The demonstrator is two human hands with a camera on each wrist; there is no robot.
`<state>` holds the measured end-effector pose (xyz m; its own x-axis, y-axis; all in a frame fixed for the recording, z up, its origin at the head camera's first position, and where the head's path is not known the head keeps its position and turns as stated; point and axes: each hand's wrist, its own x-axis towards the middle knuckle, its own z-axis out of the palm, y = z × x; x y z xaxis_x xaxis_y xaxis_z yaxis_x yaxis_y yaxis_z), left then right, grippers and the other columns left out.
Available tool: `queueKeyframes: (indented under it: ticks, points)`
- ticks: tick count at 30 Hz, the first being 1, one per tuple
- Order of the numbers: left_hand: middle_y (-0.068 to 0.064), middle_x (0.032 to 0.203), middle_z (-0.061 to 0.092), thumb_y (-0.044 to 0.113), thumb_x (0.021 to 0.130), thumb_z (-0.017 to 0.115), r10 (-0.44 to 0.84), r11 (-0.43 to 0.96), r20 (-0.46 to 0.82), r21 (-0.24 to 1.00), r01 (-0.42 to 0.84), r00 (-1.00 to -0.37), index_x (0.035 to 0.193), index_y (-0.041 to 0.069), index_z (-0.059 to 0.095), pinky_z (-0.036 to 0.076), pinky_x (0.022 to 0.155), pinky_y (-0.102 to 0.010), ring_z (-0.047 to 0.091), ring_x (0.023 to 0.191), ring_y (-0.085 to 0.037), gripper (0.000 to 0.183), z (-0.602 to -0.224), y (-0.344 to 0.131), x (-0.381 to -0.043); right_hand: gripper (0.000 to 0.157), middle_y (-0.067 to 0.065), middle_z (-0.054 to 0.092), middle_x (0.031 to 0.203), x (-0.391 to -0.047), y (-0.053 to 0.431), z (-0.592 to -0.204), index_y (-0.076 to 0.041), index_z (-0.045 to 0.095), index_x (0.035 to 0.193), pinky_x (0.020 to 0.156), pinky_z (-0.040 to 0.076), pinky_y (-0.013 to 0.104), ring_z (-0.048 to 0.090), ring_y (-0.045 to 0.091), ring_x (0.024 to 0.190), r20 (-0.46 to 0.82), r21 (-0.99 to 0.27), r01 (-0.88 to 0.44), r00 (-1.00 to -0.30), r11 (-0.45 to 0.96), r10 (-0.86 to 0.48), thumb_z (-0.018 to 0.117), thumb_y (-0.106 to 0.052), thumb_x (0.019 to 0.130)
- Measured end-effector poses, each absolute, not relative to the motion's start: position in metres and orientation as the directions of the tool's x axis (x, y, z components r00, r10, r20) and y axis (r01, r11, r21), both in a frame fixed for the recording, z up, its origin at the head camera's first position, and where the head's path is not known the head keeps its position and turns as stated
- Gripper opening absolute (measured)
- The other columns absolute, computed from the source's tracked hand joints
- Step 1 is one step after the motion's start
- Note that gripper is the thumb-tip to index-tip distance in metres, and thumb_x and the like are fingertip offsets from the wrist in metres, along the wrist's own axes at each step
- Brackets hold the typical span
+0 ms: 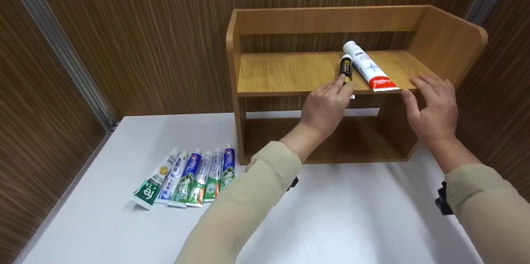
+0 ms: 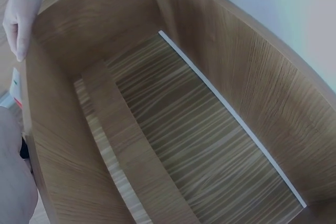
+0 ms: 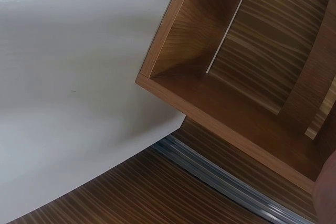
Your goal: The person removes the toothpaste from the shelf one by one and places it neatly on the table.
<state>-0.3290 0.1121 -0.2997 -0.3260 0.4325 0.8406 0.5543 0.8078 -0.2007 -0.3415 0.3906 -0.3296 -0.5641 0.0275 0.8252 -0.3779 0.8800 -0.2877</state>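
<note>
On the upper board of a wooden shelf unit, my left hand (image 1: 327, 104) pinches a small black toothpaste tube (image 1: 346, 67) near its tail. The tube's white cap points to the back, and part of its body is hidden by the fingers. Right beside it lies a white Colgate toothpaste tube (image 1: 366, 65) with a red end, slanted, its flat end at the board's front edge. My right hand (image 1: 437, 108) rests on that front edge farther right, fingers laid over the board, thumb at the edge. It holds nothing.
Several toothpaste tubes (image 1: 192, 177) lie side by side on the white table (image 1: 103, 206), left of the shelf unit (image 1: 265, 94). The unit's lower compartment (image 2: 173, 108) opens below my hands. Wood-grain walls (image 1: 165, 27) stand behind and on both sides.
</note>
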Motion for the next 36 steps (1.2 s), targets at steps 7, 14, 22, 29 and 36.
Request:
queueKeyframes:
  ticks: [7,14,22,29,36]
  points:
    - [-0.002,0.122,0.066,0.019,0.097,0.062,0.348,0.819,0.834,-0.048,0.572,-0.428,0.125,0.011,0.067,0.052,0.087,-0.022,0.067,0.103,-0.011,0.030,-0.295,0.101,-0.320,0.043,0.012,0.056,0.135,-0.341,0.389,-0.328,-0.011,0.063,0.130,0.119,0.012,0.039,0.044,0.029,0.132,0.818,-0.293,-0.373,-0.575,0.880,0.029,0.061,-0.036,0.094]
    - [-0.003,0.124,0.064,0.019,0.090,0.071,0.277,0.748,0.808,0.158,0.645,-0.520,0.126,0.009,0.066,0.052,0.086,-0.021,0.064,0.109,-0.012,0.037,-0.291,0.085,-0.312,0.044,0.012,0.056,0.135,-0.342,0.389,-0.326,-0.011,0.063,0.131,0.119,0.012,0.039,0.044,0.029,0.132,0.813,-0.297,-0.369,-0.581,0.881,0.031,0.061,-0.036,0.094]
    - [-0.003,0.121,0.066,0.021,0.093,0.068,0.159,0.637,0.819,0.341,0.691,-0.551,0.121,0.007,0.069,0.050,0.089,-0.018,0.065,0.107,-0.013,0.031,-0.290,0.066,-0.306,0.043,0.013,0.057,0.134,-0.343,0.389,-0.327,-0.010,0.064,0.129,0.119,0.013,0.040,0.045,0.031,0.131,0.824,-0.284,-0.383,-0.566,0.879,0.020,0.062,-0.036,0.094]
    - [-0.008,0.114,0.069,0.018,0.092,0.069,0.047,0.489,0.813,0.488,0.723,-0.580,0.119,0.003,0.069,0.050,0.081,-0.012,0.068,0.099,-0.011,0.031,-0.291,0.051,-0.301,0.043,0.012,0.058,0.134,-0.344,0.390,-0.326,-0.011,0.064,0.129,0.119,0.013,0.041,0.045,0.031,0.130,0.833,-0.281,-0.395,-0.552,0.875,0.018,0.063,-0.036,0.093]
    - [-0.011,0.112,0.070,0.017,0.092,0.068,0.021,0.334,0.772,0.594,0.732,-0.635,0.120,0.001,0.068,0.053,0.071,-0.012,0.066,0.090,-0.001,0.032,-0.290,0.038,-0.291,0.042,0.014,0.058,0.132,-0.346,0.390,-0.327,-0.010,0.065,0.127,0.119,0.014,0.042,0.045,0.032,0.129,0.840,-0.276,-0.405,-0.543,0.872,0.013,0.063,-0.035,0.093]
